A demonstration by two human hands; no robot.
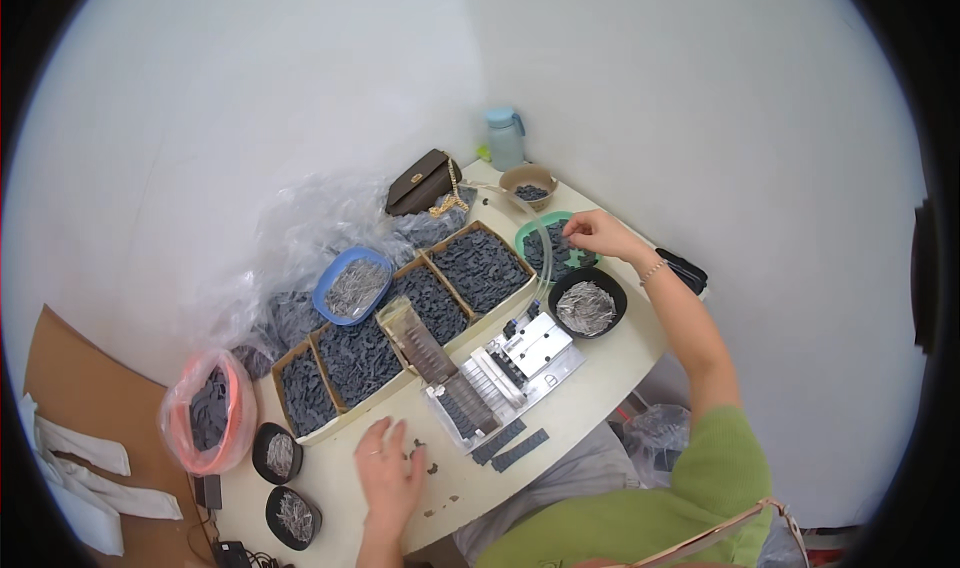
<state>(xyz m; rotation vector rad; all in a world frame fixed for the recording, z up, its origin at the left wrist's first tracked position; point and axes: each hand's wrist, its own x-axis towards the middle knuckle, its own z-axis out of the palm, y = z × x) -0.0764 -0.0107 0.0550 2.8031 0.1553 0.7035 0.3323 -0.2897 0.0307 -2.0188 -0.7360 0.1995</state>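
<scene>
White table point(600, 388): I'm flattening my left hand point(388, 473) open over loose dark pieces point(425, 460) to corral them, while my right hand point(597, 234) is pinching parts at the green bowl point(532, 230).

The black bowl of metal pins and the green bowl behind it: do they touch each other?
Cannot tell. In the head view the black bowl and green bowl rims meet, hiding any gap.

Left hand point(388, 473) flat, fingers spread; right hand point(597, 234) outstretched, fingers curled downward
</scene>
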